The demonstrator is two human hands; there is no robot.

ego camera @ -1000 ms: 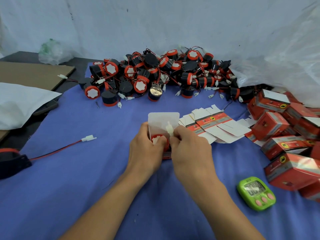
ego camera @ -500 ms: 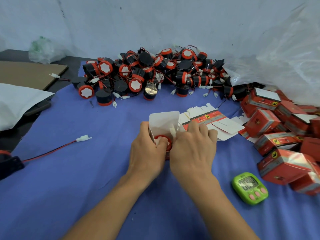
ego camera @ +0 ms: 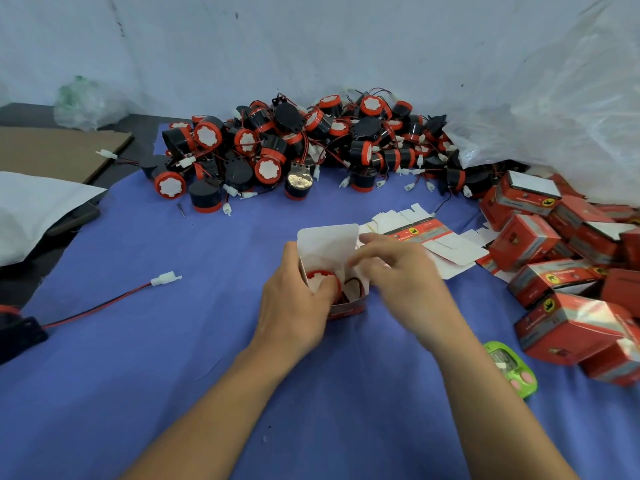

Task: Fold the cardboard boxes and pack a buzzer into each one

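Head view: at the centre of the frame the left hand (ego camera: 294, 299) curled round an open cardboard box (ego camera: 329, 240) standing on the blue cloth (ego camera: 173, 358), its thumb pressed on the red-rimmed buzzer (ego camera: 320, 277) inside. The right hand (ego camera: 398, 275), blurred, had bent fingers at the box's right edge; whether it gripped anything could not be told. Loose buzzers (ego camera: 304, 143) were heaped at upper centre, flat boxes (ego camera: 426, 233) lay just right of the hands, folded boxes (ego camera: 554, 258) crowded the right edge, and a green timer (ego camera: 512, 370) sat lower right.
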